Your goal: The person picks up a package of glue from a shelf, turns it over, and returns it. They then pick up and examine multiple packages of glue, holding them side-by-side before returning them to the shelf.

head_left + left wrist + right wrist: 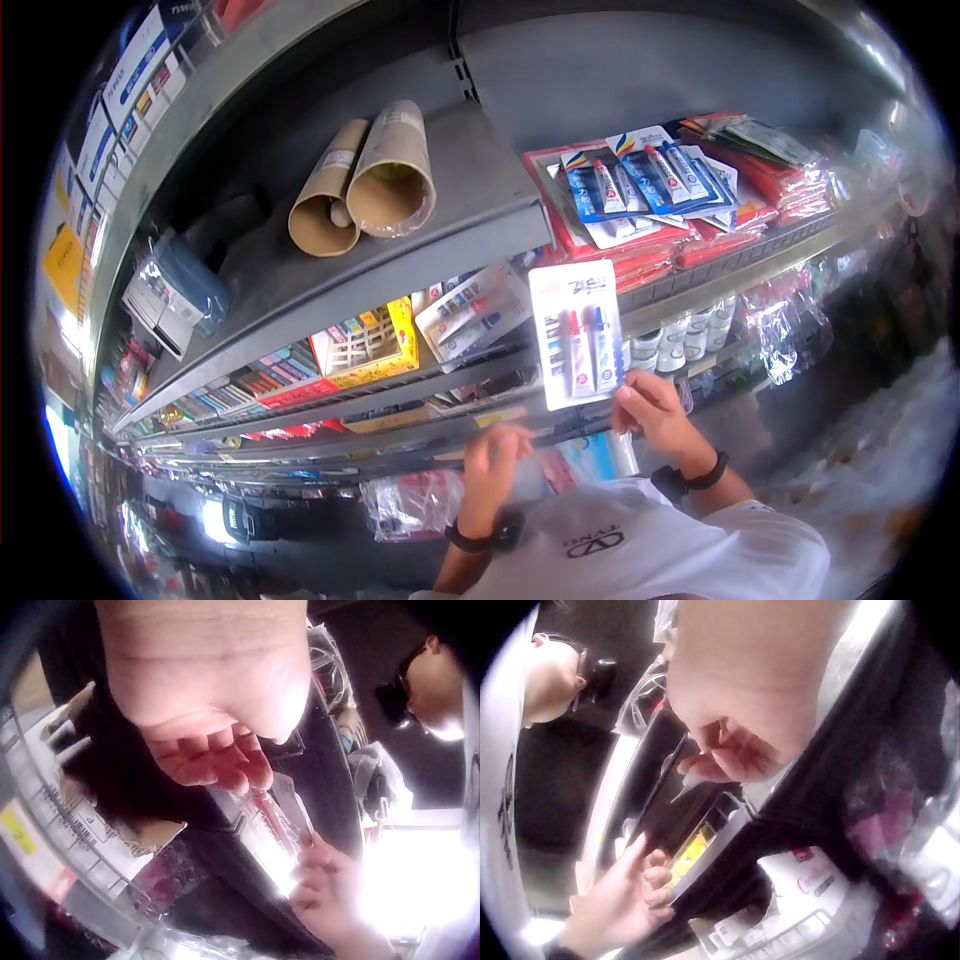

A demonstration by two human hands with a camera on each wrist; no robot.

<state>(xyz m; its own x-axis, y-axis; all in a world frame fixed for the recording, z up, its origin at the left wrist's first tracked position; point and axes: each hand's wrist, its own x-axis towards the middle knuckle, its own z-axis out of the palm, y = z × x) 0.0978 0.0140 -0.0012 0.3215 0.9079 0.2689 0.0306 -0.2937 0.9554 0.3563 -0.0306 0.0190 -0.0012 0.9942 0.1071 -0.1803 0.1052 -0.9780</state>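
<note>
In the head view my right hand (655, 410) pinches a white blister pack of glue tubes (580, 335) by its lower right corner. The pack is upright, its front facing me, showing two tubes with a red and a dark cap. In the right wrist view the same right hand (735, 754) has its fingers bent around the pack's edge (690, 786). My left hand (492, 465), blurred, is raised to the left of the pack and below it, holding nothing. Its fingers (214, 761) hang loosely curled in the left wrist view.
A similar pack (475, 315) leans on the lower shelf beside a yellow box (375, 345). Two cardboard tubes (390, 170) lie on the upper grey shelf (470, 190). Blue carded tubes (650, 180) rest on red packets (640, 265) at the right. White containers (685, 340) stand below.
</note>
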